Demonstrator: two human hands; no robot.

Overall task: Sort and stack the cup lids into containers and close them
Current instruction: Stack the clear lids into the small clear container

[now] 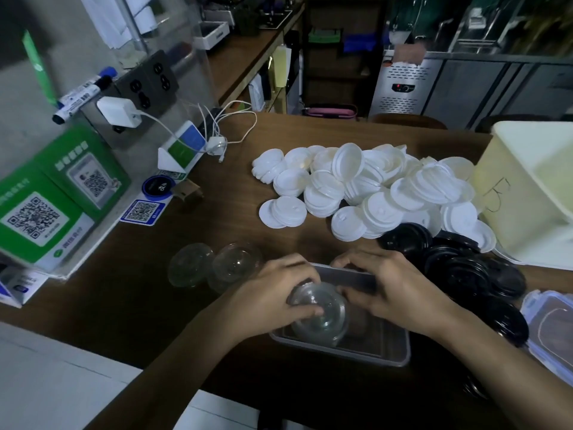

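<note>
The step in hand looked like the packing of the clear lids. In the lower middle of the frame, the left hand (273, 296) curled round a stack of clear lids (319, 315), fingers over the top and thumb beneath. The right hand (393, 293) closed on it from the other side, thumb against the plastic and fingers bent above the far rim. The stack lay tilted, partly inside a shallow rectangular container (341, 355) of translucent plastic with rounded corners.

The lids were thin, glossy domes, nested tight. Two more clear domes (214, 268) sat just left of the hands on the dark wooden table (217, 231).

Next, I judged, the stack needed laying flat so it would clear the rim, and then those loose domes fetching. A matte white lid heap (366, 187) filled the middle right, with shiny ridged black lids (459, 268) below it. The clip-edged container cover (552, 324) waited at the lower right, beneath a cream tub (533, 193).
</note>
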